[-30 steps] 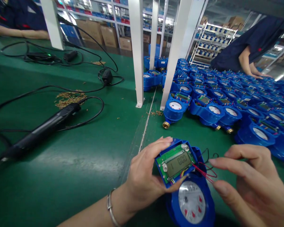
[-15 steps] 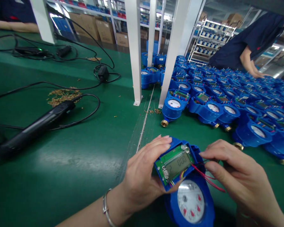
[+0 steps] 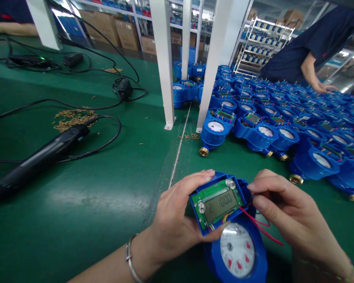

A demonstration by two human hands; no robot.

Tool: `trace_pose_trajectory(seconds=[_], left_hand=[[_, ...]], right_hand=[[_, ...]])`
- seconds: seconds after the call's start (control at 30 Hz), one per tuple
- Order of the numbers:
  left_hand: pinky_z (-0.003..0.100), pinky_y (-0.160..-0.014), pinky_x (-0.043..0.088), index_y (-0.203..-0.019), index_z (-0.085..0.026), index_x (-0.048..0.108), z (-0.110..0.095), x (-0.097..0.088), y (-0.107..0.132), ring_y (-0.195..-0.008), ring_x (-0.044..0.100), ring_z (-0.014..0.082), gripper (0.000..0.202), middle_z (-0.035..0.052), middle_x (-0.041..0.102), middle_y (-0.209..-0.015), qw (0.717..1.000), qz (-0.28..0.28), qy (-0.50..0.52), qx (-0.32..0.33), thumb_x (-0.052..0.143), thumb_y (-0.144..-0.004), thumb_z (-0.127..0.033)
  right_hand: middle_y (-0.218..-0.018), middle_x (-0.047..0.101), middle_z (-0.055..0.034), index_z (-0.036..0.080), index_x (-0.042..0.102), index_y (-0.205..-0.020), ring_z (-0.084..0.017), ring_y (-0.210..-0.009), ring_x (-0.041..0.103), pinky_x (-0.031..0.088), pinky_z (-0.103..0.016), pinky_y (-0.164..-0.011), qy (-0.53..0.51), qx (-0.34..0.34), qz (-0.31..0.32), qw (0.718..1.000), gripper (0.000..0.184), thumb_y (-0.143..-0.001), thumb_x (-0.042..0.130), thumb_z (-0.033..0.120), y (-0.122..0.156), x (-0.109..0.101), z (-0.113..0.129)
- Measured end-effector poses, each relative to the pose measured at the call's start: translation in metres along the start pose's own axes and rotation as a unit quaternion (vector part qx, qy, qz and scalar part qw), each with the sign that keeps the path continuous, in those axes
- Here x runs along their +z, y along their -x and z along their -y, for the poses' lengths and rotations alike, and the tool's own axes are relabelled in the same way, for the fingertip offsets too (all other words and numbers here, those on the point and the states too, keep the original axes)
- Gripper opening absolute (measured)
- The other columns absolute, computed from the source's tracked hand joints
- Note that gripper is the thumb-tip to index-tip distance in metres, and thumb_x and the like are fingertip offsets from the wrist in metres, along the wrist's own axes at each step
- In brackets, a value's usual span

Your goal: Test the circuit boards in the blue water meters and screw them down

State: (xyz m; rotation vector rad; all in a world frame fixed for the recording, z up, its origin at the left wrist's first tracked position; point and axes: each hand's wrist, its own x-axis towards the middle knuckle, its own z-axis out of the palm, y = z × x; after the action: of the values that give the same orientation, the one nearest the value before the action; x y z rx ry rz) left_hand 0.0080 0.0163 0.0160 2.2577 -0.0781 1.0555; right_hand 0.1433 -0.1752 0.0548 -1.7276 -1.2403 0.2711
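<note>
A blue water meter (image 3: 261,251) with a round white dial (image 3: 237,251) is in my left hand (image 3: 177,216), whose fingers wrap round the box at its top. That box holds a green circuit board (image 3: 205,194) with a grey display (image 3: 221,205) showing digits, and a coil spring stands at each of two corners. My right hand (image 3: 286,212) pinches a thin dark wire at the box's right edge. Beneath these fingers a loop of red wire (image 3: 264,230) hangs out. The wire's tip is hidden by the fingertips.
Many blue meters (image 3: 265,131) stand in rows at the right, where a co-worker's hand (image 3: 321,86) rests. White posts (image 3: 165,78) rise from the green table (image 3: 106,196). At left lie a black electric screwdriver (image 3: 44,157), small brass screws (image 3: 73,118) and black cables (image 3: 115,135).
My right fingers have moved slightly left, closer against the box's edge with the wire. The red loop has shifted a little. The co-worker's hand at the back has lifted slightly.
</note>
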Motion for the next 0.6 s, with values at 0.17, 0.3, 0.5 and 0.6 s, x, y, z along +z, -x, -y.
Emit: trace_pose_trajectory(seconds=[0.17, 0.3, 0.5, 0.6], left_hand=[[0.032, -0.094, 0.058, -0.118, -0.012, 0.048, -0.002, 0.0, -0.001, -0.1, 0.069, 0.0216, 0.069, 0.0143, 0.069, -0.109, 1.0, -0.002, -0.007, -0.004, 0.082, -0.066, -0.042], [0.032, -0.095, 0.058, -0.119, -0.013, 0.047, -0.003, 0.0, -0.003, -0.102, 0.069, 0.0222, 0.072, 0.015, 0.068, -0.112, 1.0, 0.001, 0.004, 0.001, 0.083, -0.063, -0.041], [0.031, -0.095, 0.058, -0.118, -0.013, 0.048, -0.005, -0.002, -0.002, -0.101, 0.069, 0.0216, 0.072, 0.0143, 0.068, -0.112, 1.0, 0.011, 0.014, -0.001, 0.084, -0.061, -0.038], [0.032, -0.093, 0.059, -0.118, -0.013, 0.048, -0.005, 0.0, -0.001, -0.1, 0.07, 0.0221, 0.072, 0.0137, 0.069, -0.111, 1.0, 0.012, 0.012, -0.013, 0.084, -0.061, -0.038]], right_hand=[[-0.086, 0.054, 0.0015, 0.03, 0.061, -0.109, -0.01, -0.081, 0.054, 0.044, -0.024, -0.068, -0.001, -0.059, 0.017, 0.998, 0.027, -0.09, 0.059, 0.011, 0.0, -0.002, -0.005], [-0.087, 0.056, 0.0012, 0.029, 0.062, -0.108, -0.01, -0.081, 0.054, 0.044, -0.024, -0.068, -0.001, -0.055, 0.01, 0.998, 0.025, -0.09, 0.059, 0.013, 0.0, -0.004, -0.006], [-0.087, 0.055, 0.0011, 0.029, 0.063, -0.103, -0.01, -0.08, 0.053, 0.043, -0.024, -0.067, -0.035, -0.02, 0.008, 0.999, 0.018, -0.092, 0.057, 0.016, 0.0, 0.001, -0.006], [-0.087, 0.056, 0.0011, 0.029, 0.064, -0.102, -0.011, -0.082, 0.053, 0.042, -0.025, -0.068, -0.044, -0.021, -0.012, 0.999, 0.018, -0.091, 0.059, 0.016, -0.001, 0.006, -0.007]])
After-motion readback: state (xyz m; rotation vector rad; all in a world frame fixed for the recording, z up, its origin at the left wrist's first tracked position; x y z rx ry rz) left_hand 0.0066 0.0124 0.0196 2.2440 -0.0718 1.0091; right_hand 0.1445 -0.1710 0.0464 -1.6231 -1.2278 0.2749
